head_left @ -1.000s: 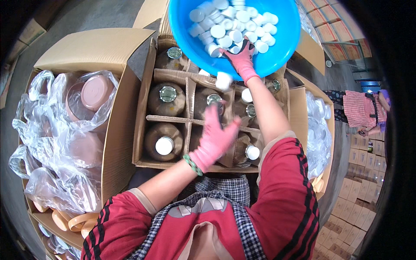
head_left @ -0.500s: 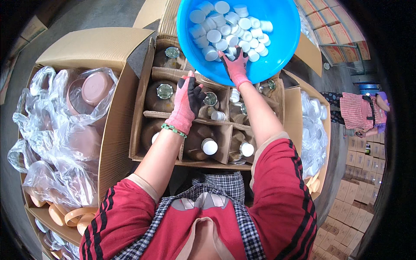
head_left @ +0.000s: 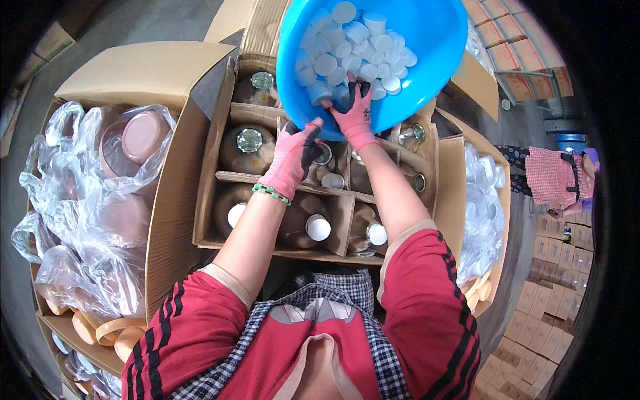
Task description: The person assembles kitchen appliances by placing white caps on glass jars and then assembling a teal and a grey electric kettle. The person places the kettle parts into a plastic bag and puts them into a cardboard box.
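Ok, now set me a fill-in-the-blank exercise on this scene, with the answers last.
1. The right hand reaches into a basin coloured ____.
2. The caps in the basin are coloured ____.
3. The bracelet beside the left hand is coloured ____.
4. The pink containers are on the picture's ____ side.
Missing words: blue; white; green; left.

A glossy, smooth round blue plastic basin [head_left: 440, 70] catches the light before me; white disc-shaped plastic caps [head_left: 325, 65] look satiny, clear round glass bottles [head_left: 248, 155] shiny, brown cardboard dividers [head_left: 344, 223] matt, pink-and-black gloves [head_left: 356, 120] knitted cloth.
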Motion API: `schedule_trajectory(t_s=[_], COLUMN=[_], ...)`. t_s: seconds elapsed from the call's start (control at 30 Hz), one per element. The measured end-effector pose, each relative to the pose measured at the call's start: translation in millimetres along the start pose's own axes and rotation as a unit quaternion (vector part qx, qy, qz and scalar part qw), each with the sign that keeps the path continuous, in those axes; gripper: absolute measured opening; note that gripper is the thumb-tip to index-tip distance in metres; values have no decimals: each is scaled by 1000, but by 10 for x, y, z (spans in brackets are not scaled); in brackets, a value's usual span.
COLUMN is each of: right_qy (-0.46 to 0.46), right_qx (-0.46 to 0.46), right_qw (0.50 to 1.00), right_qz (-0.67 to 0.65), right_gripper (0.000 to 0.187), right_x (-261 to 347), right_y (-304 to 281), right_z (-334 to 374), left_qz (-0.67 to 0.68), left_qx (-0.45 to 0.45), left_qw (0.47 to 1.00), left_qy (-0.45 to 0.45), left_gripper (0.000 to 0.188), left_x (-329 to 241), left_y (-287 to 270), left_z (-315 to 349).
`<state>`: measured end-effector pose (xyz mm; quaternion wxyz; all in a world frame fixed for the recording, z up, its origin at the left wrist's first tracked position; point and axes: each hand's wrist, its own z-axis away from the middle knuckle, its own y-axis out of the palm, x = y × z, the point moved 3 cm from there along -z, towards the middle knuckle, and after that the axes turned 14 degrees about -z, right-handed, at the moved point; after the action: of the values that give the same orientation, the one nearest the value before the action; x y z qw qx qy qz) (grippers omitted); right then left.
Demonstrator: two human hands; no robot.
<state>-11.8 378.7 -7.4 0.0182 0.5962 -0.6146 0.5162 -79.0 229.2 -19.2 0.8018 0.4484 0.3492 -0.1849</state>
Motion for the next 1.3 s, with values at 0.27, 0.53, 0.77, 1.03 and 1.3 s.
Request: schedule_trajectory(t_s=[0.27, 0.53, 0.77, 1.03, 1.3], right_qy=[123, 151, 183, 229, 274], right_qx=[101, 157, 279, 299, 391], right_qw=[987, 953, 920, 919, 878], right_qz=[-1, 209, 207, 118, -16], right_gripper=[83, 86, 85, 97, 77], right_x=[433, 700, 526, 184, -201], right_y=[-39, 166, 91, 21, 82], right_z=[-284, -417, -531, -523, -715], left_qz=[-238, -182, -105, -127, -240], left_qx=[-63, -70, -73, -62, -75], left_qw=[962, 969, 981, 980, 952], left_qy=[120, 154, 144, 138, 174], left_gripper=[16, 10, 16, 19, 19], left_x=[-73, -77, -130, -18, -49], left_y=[33, 65, 47, 115, 126], left_z=[40, 62, 62, 117, 154])
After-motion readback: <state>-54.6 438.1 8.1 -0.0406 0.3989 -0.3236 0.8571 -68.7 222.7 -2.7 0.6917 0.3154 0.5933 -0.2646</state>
